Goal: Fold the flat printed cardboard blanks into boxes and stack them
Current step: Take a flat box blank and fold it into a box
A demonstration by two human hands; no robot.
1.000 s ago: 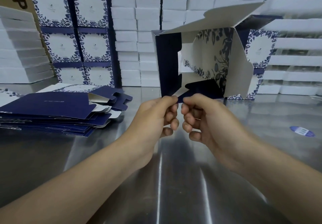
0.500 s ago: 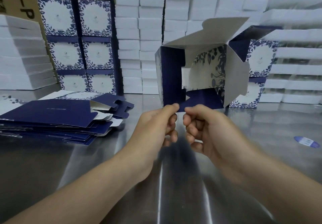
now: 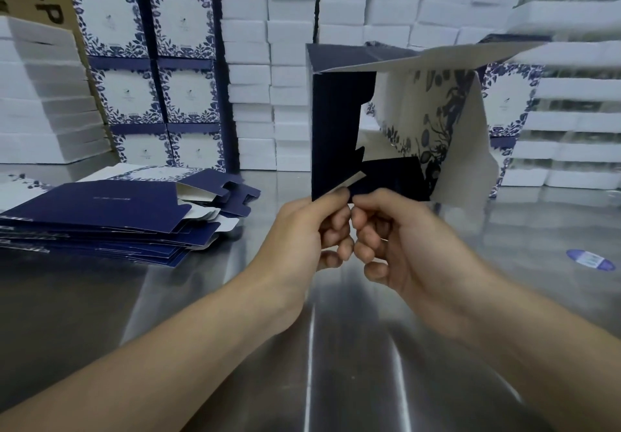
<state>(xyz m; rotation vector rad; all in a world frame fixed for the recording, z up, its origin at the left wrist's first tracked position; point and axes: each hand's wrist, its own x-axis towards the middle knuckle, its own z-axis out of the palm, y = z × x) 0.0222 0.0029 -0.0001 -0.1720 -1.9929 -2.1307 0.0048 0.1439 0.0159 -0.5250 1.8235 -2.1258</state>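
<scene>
While both forearms are reaching forward over the steel counter (image 3: 201, 297), the left hand (image 3: 302, 226) and right hand (image 3: 400, 240) are meeting knuckle to knuckle just above its surface. The left hand's fingers (image 3: 332, 233) are curling inward, with thumb and forefinger pinching the lower near edge of the half-formed box (image 3: 339, 122). The right hand's fingers are likewise curling, pinching a navy bottom flap (image 3: 389, 179) beside the left thumb. The box is being held clear of the counter, open end facing the camera, its navy side panel standing upright on the left and its white lid flap (image 3: 453, 58) extending up and to the right. A floral print is showing on the inner rear wall.

To the left, a stack of flat blanks (image 3: 111, 220) is lying on the counter, navy faces upward. An oval blue label (image 3: 589, 259) is sitting on the counter at the right, well apart from the hands. Farther back, finished printed boxes (image 3: 148, 72) are standing stacked in columns at the left rear, and one more is partly showing behind the held box. Rows of white boxes (image 3: 386, 5) are filling the background.
</scene>
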